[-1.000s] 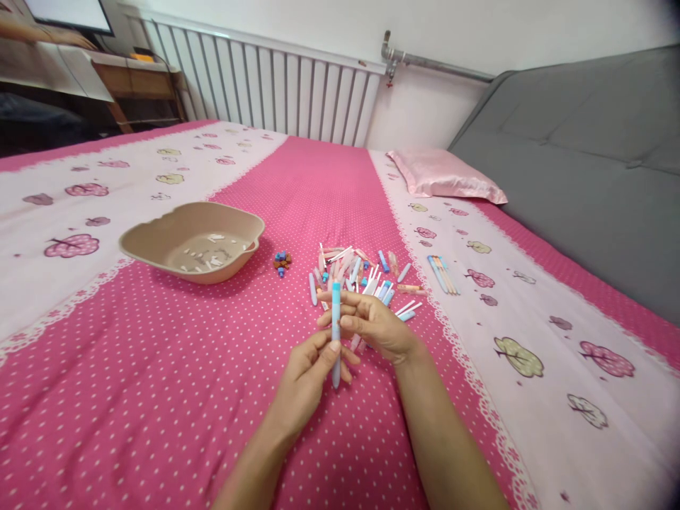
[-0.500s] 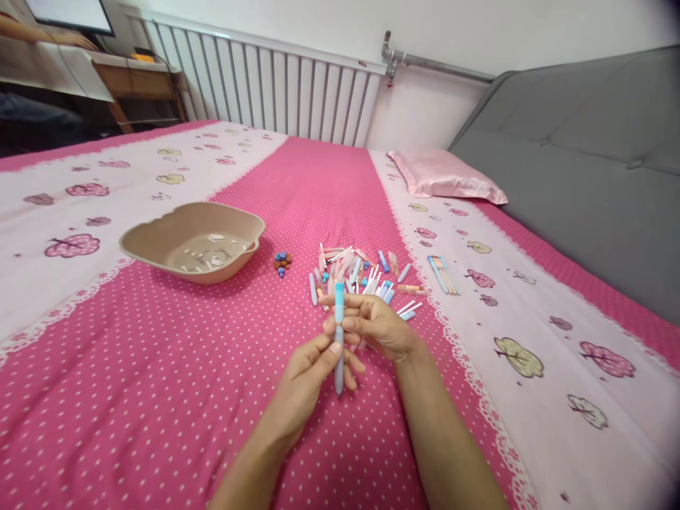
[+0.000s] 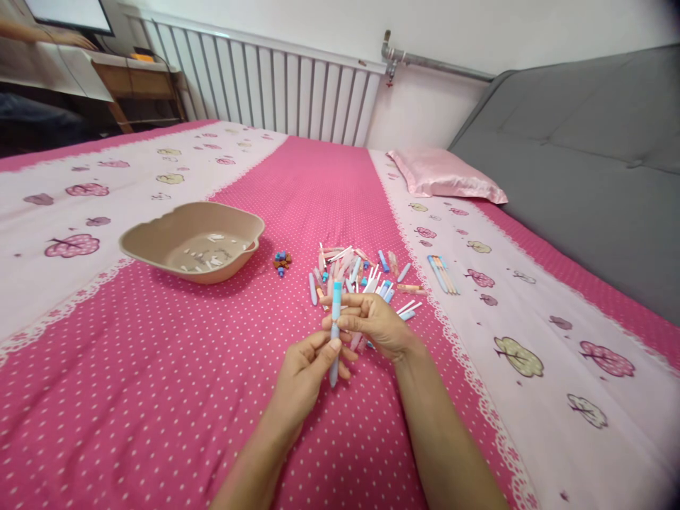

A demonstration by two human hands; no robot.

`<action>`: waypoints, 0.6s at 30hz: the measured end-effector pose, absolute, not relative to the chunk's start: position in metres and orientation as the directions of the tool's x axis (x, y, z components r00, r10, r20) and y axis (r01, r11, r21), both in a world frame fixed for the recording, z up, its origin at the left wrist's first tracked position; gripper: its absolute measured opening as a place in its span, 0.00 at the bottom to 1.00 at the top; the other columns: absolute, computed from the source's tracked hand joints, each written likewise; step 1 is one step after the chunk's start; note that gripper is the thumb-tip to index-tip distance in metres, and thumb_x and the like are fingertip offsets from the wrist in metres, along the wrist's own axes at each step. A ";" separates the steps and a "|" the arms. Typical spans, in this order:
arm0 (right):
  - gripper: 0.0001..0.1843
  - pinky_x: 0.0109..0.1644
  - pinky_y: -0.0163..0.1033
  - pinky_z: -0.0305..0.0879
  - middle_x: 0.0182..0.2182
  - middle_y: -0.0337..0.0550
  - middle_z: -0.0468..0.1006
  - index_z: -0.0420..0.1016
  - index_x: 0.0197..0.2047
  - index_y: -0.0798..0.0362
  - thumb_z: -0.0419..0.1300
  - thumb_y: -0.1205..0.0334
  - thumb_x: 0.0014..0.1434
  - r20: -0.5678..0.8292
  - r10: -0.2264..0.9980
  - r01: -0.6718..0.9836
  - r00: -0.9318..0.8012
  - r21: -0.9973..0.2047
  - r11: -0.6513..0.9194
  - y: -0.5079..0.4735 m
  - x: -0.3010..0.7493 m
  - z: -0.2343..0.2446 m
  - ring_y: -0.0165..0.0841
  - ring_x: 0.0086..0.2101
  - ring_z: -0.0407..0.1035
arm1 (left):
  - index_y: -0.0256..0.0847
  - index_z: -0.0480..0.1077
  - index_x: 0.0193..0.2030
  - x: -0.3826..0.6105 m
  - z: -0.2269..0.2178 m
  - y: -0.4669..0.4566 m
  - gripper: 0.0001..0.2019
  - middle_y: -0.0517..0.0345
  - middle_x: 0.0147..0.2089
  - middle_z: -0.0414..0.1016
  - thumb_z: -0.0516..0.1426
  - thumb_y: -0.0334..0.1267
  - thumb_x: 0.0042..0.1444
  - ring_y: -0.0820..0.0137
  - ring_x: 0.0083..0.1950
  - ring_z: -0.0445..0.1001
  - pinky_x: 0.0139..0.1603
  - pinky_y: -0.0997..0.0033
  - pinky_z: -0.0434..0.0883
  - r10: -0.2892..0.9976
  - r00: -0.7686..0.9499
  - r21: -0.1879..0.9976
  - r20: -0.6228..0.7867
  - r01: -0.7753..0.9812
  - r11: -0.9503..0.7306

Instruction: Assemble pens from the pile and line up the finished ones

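Both hands hold one pen (image 3: 336, 301) nearly upright over the bed, its top bright blue and its lower barrel pale grey-blue. My left hand (image 3: 305, 365) pinches the lower barrel between thumb and fingers. Higher up, my right hand (image 3: 380, 324) grips the pen around its middle, where the two colours meet. Just beyond the hands lies a loose pile of pen parts (image 3: 366, 273): pink, blue and grey barrels, white sticks and small blue pieces. The right hand partly covers the near side of this pile.
A beige basin (image 3: 234, 265) with small white pieces inside stands at left. Beside it is a little heap of brown and blue bits (image 3: 282, 262). Several pens (image 3: 444, 275) lie side by side at right. A pink pillow (image 3: 446, 176) rests near the grey headboard (image 3: 579, 134). Another person's arm (image 3: 45, 33) is at the desk.
Both hands have shifted slightly left with the pen between them, and the pen leans a little more. The things on the bed have stayed put.
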State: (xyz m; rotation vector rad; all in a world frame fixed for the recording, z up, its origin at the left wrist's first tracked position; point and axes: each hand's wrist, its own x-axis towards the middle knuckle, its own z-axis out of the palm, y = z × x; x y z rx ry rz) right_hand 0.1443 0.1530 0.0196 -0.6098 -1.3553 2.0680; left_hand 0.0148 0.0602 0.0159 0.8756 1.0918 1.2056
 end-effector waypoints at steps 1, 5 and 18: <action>0.26 0.30 0.29 0.65 0.30 0.44 0.81 0.75 0.49 0.54 0.70 0.60 0.44 -0.064 0.692 -0.218 -0.719 -0.924 -0.313 0.153 0.144 0.020 0.25 0.25 0.71 | 0.35 0.73 0.36 0.015 0.016 0.060 0.15 0.52 0.30 0.78 0.60 0.47 0.50 0.73 0.24 0.71 0.29 0.72 0.65 0.984 0.006 0.945 -0.180 -0.275 0.175; 0.27 0.31 0.30 0.65 0.30 0.44 0.81 0.76 0.48 0.55 0.71 0.60 0.42 -0.079 0.707 -0.201 -0.702 -0.932 -0.303 0.152 0.144 0.021 0.26 0.26 0.72 | 0.34 0.73 0.34 0.015 0.015 0.061 0.16 0.52 0.30 0.78 0.61 0.48 0.49 0.74 0.24 0.71 0.28 0.73 0.66 0.981 -0.014 0.946 -0.191 -0.269 0.180; 0.28 0.35 0.35 0.68 0.30 0.45 0.81 0.77 0.47 0.55 0.72 0.59 0.40 -0.100 0.758 -0.124 -0.644 -0.965 -0.233 0.151 0.140 0.020 0.32 0.30 0.74 | 0.34 0.77 0.35 0.014 0.013 0.062 0.16 0.53 0.26 0.77 0.62 0.47 0.47 0.72 0.24 0.71 0.27 0.74 0.66 0.977 -0.126 0.973 -0.174 -0.172 0.151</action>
